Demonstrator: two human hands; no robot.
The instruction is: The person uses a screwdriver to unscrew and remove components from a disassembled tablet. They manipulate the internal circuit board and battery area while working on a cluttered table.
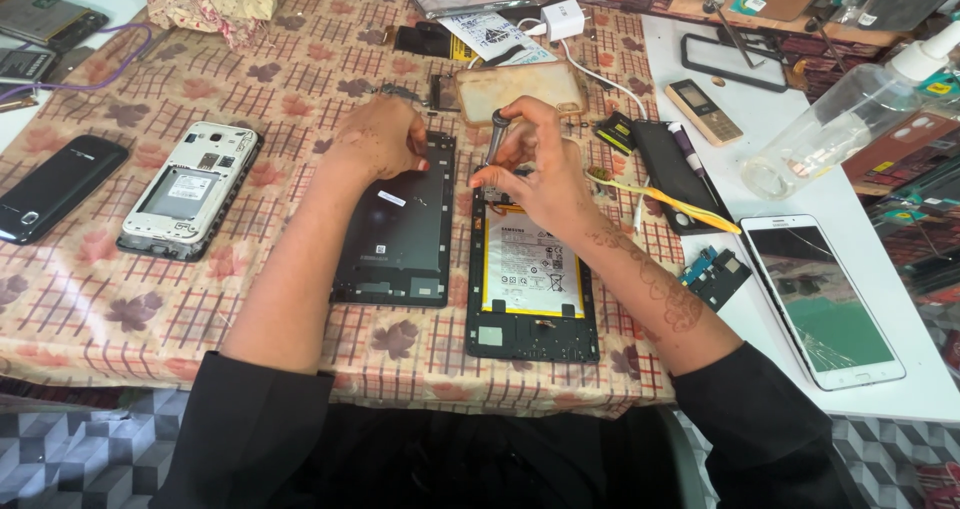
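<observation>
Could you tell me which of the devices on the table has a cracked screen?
The white tablet at the far right, lying face up on the white table. The opened tablet under the right hand shows its battery; the others lie face down or opened.

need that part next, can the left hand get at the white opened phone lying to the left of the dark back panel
Probably yes. The left hand rests on the dark rectangular back panel, and the white opened phone lies just beside it on the checked tablecloth with nothing between them.
</observation>
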